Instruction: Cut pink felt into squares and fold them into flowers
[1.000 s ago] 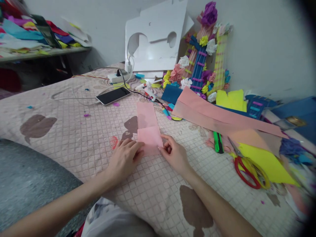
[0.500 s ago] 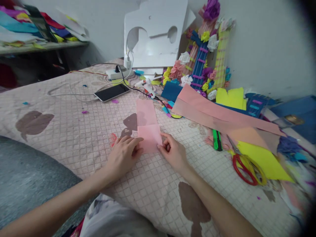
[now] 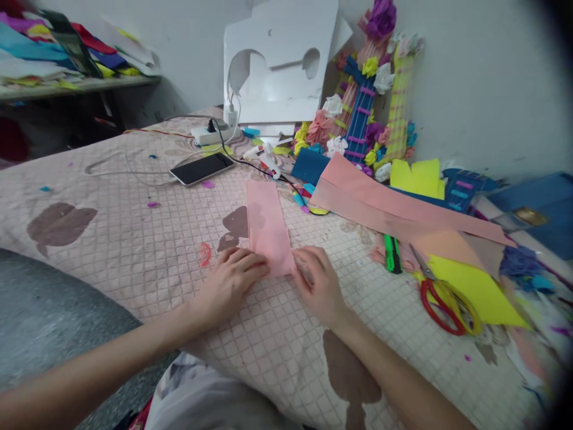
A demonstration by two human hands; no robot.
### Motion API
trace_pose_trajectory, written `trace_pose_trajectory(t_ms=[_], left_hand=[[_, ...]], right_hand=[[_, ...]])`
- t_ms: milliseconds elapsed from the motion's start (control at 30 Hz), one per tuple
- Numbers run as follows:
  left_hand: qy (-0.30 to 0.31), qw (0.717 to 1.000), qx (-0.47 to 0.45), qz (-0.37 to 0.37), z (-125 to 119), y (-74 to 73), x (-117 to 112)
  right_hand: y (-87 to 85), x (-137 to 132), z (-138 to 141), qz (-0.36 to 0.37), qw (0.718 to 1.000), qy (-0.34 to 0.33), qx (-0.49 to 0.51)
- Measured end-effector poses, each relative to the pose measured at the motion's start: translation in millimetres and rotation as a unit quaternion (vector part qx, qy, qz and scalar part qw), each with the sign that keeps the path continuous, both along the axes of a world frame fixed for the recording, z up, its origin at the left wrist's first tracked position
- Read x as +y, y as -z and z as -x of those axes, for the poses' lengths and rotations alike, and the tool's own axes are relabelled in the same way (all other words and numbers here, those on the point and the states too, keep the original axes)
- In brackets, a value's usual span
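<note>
Head view: I've got a pink paper strip [image 3: 267, 218] lying lengthwise around the center of the frame, flat on the desk [image 3: 147, 257]. Looks super light, thin and floppy, so I'd guess it creases or tears pretty easily; the side edges near its lower end seem the best place to hold it, gently. My hands are apart, one per side. Left hand [image 3: 230, 282] comes in from the lower left, palm down, fingers loosely bent over the strip's edge. Right hand [image 3: 319, 283] is curled, fingertips at the lower right edge. Can't tell if either one's really pinching it, tbh.
</note>
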State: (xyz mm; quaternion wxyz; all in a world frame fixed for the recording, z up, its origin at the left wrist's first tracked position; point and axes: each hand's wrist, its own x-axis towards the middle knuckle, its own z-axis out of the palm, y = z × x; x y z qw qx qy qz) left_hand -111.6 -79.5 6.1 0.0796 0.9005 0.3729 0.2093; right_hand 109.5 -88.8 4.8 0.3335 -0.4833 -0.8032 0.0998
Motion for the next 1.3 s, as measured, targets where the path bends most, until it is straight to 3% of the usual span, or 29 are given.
trace_pose_trajectory(t_ms=[100, 167, 300, 467, 500, 567, 667, 800, 900, 1100, 1200, 1300], left_hand=[[-0.014, 1.000, 0.000, 0.008, -2, 2.4, -3], [-0.023, 1.000, -0.009, 0.011, -1, 3.6, -4], [-0.039, 0.999, -0.017, 0.002, 11, -0.5, 5], [-0.062, 0.998, 0.013, -0.019, 26, -17.2, 35], [-0.040, 0.999, 0.007, -0.022, 24, -20.5, 40], [0.062, 0.998, -0.004, 0.002, 12, -25.9, 47], [0.208, 0.974, -0.007, 0.093, -9, -28.5, 55], [0.270, 0.950, 0.028, 0.155, -16, -19.6, 72], [0.241, 0.960, 0.069, 0.125, -2, -9.1, 89], [0.098, 0.988, 0.085, 0.085, 36, -0.9, 115], [0.081, 0.992, 0.070, 0.070, 46, -3.9, 111], [0.106, 0.991, 0.053, 0.064, 48, -10.4, 89]], right_hand=[[-6.8, -14, 6, 0.010, 0.987, -0.106, -0.122], [-8.4, -22, 10, 0.032, 0.969, -0.141, -0.199], [-6.6, -29, 12, 0.080, 0.947, -0.146, -0.274], [-6.2, -30, 12, 0.086, 0.947, -0.133, -0.281], [-6.2, -30, 12, 0.085, 0.947, -0.133, -0.280], [-5.6, -30, 12, 0.082, 0.949, -0.132, -0.275], [-3.5, -31, 11, 0.068, 0.953, -0.144, -0.256], [-2.8, -32, 9, 0.062, 0.951, -0.172, -0.251], [-4.5, -33, 8, 0.072, 0.945, -0.178, -0.266], [-3.0, -36, 2, 0.069, 0.944, -0.167, -0.277], [0.1, -37, -2, 0.064, 0.947, -0.134, -0.285], [1.3, -37, -5, 0.064, 0.948, -0.114, -0.291]])
